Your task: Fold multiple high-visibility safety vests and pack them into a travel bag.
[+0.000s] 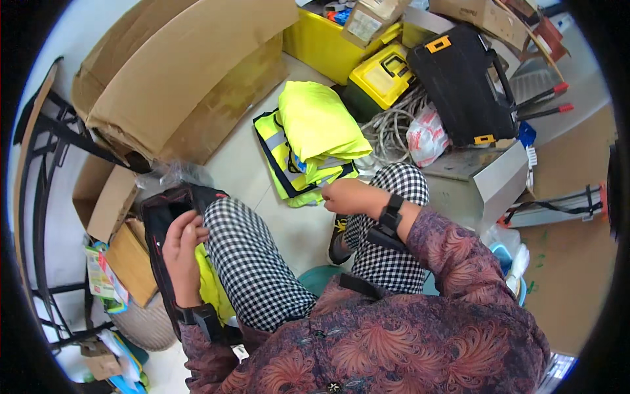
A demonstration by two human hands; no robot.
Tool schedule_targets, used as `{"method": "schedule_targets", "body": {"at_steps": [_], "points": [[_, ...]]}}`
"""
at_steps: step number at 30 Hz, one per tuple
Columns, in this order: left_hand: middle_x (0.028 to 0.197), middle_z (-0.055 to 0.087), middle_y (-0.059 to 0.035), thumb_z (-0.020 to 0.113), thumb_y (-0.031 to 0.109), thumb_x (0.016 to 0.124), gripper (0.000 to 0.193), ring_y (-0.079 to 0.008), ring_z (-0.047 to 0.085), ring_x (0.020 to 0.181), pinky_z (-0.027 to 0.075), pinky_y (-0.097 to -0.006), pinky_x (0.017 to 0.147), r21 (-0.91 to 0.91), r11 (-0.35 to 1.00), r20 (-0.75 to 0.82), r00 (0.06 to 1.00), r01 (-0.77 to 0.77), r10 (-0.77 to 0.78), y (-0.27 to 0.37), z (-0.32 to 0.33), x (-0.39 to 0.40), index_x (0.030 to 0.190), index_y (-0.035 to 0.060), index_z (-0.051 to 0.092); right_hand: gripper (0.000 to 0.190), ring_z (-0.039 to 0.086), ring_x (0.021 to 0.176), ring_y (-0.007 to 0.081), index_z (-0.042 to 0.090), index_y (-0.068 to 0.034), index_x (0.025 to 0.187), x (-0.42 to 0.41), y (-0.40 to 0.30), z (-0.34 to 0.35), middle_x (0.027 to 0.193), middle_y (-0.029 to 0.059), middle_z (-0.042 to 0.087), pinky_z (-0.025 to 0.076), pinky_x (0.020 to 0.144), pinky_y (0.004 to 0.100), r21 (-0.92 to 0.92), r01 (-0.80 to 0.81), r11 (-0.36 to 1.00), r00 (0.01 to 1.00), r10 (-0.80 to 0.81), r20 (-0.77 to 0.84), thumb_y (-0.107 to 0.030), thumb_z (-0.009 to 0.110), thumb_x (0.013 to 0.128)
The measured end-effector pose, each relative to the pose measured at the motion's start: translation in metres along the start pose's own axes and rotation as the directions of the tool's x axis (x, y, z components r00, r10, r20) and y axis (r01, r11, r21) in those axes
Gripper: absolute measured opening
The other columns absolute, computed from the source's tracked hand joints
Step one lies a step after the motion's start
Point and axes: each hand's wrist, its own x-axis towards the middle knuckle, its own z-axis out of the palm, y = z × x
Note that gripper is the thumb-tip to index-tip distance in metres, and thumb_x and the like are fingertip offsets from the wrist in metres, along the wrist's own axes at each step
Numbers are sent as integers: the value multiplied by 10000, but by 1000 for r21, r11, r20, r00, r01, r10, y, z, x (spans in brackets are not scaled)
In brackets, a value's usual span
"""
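Observation:
My left hand [182, 246] is raised over an unzipped black bag [160, 268], its fingers loosely bent and nothing visible in them. Bright yellow fabric [212, 285] lies in the bag, partly hidden by my left leg. My right hand [352, 197] is curled above my right knee, near the front edge of a pile of folded clothing. Whether it pinches anything is hidden. On top of that pile sits a plain fluorescent yellow garment [317, 123]. Under it is a high-visibility garment [275, 147] with grey reflective strips and dark edging.
A large cardboard box [192, 74] stands at the upper left. Beyond the clothes are a yellow toolbox [384, 74], a coiled rope [393, 123] and a black hard case [462, 88]. Red-handled cutters [546, 101] jut out right. A black metal frame [47, 162] borders the left side.

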Motion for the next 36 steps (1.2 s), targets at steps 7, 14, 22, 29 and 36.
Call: {"method": "schedule_targets", "body": {"at_steps": [7,14,22,29,36], "points": [[1182,568,-162,507,293,952,457,-197,597,993,484,-308,860,-65,982,420,898,176,-133,10,111,91,1256,-47,480,221,618,768,391,602,12,851,0,-2,17,783,217,628,482,690,481,-33,6,999,997,-3,78,-187,549,772],[1285,494,-180,527,412,924,606,-230,523,1119,423,-363,943,75,882,415,789,466,-452,-87,200,186,1347,-4,407,225,627,720,390,601,0,872,5,-10,9,757,196,637,496,633,474,42,25,999,997,-22,-68,-193,561,761],[1247,571,-122,569,408,902,556,-270,576,1083,483,-387,884,-13,834,479,735,552,-480,-181,268,247,1320,59,456,181,634,673,373,594,10,884,9,-17,12,721,180,636,494,564,469,99,126,987,992,-125,-13,-111,519,773],[1257,561,-146,618,288,892,525,-301,589,1084,485,-451,937,-214,585,638,565,782,-523,-194,277,272,1319,36,445,149,644,689,348,603,3,853,15,-23,11,745,175,646,508,582,451,207,148,967,987,-157,25,-88,574,739],[1247,563,-153,673,175,839,547,-301,581,1092,483,-422,940,-184,543,657,514,819,-552,-172,282,267,1313,18,449,170,644,713,344,601,0,879,18,-26,11,756,166,646,513,595,447,237,135,962,988,-149,41,-95,586,738]]}}
